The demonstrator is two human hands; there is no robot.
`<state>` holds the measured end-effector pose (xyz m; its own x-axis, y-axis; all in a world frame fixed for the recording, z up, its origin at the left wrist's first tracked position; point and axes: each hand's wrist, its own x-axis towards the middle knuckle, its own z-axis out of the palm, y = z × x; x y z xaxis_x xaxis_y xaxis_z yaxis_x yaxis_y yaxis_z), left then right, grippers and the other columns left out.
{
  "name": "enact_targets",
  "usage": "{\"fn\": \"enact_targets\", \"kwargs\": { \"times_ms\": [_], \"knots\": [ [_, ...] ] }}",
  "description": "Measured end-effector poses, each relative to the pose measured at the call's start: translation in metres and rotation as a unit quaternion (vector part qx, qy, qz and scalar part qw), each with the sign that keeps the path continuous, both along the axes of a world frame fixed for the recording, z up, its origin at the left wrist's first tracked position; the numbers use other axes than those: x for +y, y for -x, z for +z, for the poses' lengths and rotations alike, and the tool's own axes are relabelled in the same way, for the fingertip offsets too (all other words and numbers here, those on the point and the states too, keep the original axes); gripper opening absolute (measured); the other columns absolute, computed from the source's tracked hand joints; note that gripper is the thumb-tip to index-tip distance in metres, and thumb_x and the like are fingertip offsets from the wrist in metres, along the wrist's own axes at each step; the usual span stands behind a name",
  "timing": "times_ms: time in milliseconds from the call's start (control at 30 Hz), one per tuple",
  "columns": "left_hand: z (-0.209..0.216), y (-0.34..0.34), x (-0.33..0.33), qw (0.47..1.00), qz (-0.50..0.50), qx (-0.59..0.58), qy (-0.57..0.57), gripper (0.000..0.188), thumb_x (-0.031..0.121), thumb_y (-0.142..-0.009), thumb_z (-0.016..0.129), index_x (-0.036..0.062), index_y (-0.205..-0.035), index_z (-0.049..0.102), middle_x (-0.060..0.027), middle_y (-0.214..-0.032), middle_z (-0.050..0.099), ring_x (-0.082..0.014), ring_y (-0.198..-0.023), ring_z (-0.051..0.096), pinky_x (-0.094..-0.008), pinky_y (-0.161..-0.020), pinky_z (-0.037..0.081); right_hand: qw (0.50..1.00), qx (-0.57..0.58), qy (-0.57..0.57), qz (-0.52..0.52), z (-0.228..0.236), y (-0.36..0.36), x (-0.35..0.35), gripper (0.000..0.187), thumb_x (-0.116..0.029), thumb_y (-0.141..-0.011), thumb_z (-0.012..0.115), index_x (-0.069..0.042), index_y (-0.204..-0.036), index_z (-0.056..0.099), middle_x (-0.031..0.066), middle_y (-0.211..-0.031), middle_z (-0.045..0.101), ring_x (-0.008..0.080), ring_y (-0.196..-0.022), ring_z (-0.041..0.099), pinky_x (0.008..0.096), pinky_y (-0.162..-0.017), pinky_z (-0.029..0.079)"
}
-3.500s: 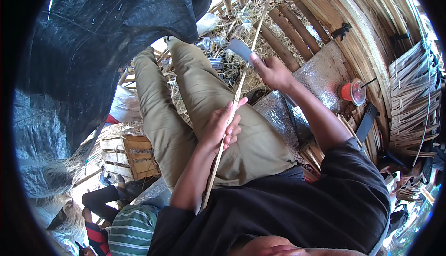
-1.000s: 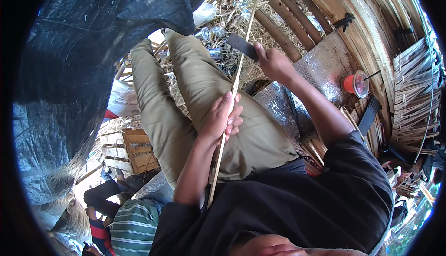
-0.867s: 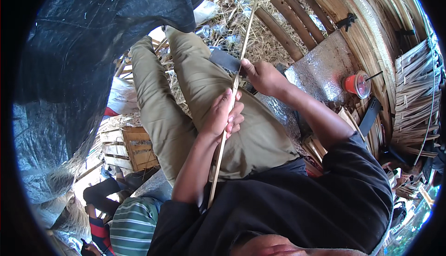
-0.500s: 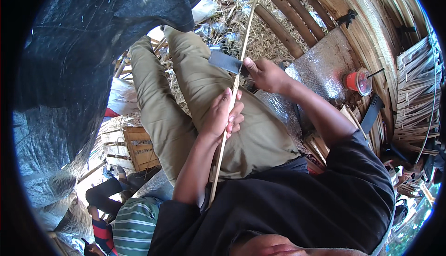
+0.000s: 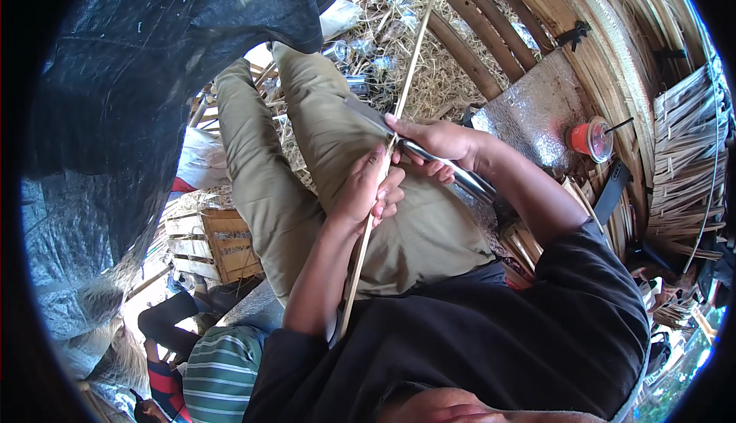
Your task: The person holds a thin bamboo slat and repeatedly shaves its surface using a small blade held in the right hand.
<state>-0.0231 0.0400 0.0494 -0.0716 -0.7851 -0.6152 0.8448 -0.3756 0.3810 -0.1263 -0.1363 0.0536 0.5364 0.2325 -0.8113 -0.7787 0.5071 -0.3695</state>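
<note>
A long, thin strip of pale wood or bamboo [image 5: 420, 43] runs up and slightly right across my lap, its lower end beside my dark shirt. My left hand [image 5: 368, 190] is closed around the strip near its middle, thumb lying along it. Just above it, my right hand [image 5: 446, 144] grips a knife [image 5: 469, 181] with a shiny metal handle. Its dark, wide blade crosses the strip just above my left thumb and points up-left over my trouser leg. The blade appears nearly edge-on, and my right thumb rests close to the strip.
A foil-covered mat [image 5: 529, 105] lies right of my legs, with a red-labelled cup and straw [image 5: 590, 139] and a dark phone [image 5: 613, 191] nearby. Shavings [image 5: 441, 62] cover the ground ahead. A black tarp [image 5: 169, 78] hangs at left; a person in a striped shirt [image 5: 222, 373] is at lower left.
My right hand has drawn the knife down the strip toward my left hand. The blade has turned edge-on and the handle now shows. The strip's far end has shifted slightly right.
</note>
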Motion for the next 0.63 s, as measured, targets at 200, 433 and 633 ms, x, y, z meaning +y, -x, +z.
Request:
{"fn": "enact_targets", "kwargs": {
  "times_ms": [200, 433, 633],
  "knots": [
    [0.000, -0.002, -0.002, 1.000, -0.007, 0.022, 0.001, 0.034, 0.046, -0.104, 0.039, 0.0128, -0.101, 0.043, 0.0065, -0.052, 0.032, -0.0016, -0.031, 0.030, -0.0173, -0.025, 0.028, 0.982, -0.050, -0.018, -0.180, -0.021, 0.006, -0.026, 0.069, -0.073, -0.093, 0.035, -0.013, -0.060, 0.038, -0.0034, -0.043, 0.028, 0.0083, -0.031, 0.028, 0.0250, -0.029, 0.027],
    [0.002, -0.004, -0.002, 1.000, -0.007, 0.024, -0.009, 0.032, 0.045, -0.104, 0.040, 0.0134, -0.101, 0.044, 0.0067, -0.053, 0.033, -0.0018, -0.031, 0.030, -0.0173, -0.025, 0.029, 0.919, 0.018, 0.037, -0.393, -0.039, 0.001, -0.037, 0.067, -0.076, -0.092, 0.034, -0.013, -0.069, 0.039, -0.0019, -0.047, 0.030, 0.0135, -0.035, 0.030, 0.0311, -0.038, 0.030],
    [0.002, -0.003, -0.002, 1.000, -0.008, 0.010, -0.009, 0.033, 0.045, -0.104, 0.040, 0.0128, -0.106, 0.045, 0.0066, -0.053, 0.033, -0.0022, -0.032, 0.031, -0.0179, -0.025, 0.030, 0.942, 0.066, 0.109, -0.311, -0.053, -0.003, -0.036, 0.066, -0.075, -0.090, 0.041, -0.011, -0.075, 0.042, 0.0004, -0.050, 0.034, 0.0162, -0.037, 0.034, 0.0348, -0.039, 0.034]
  ]
}}
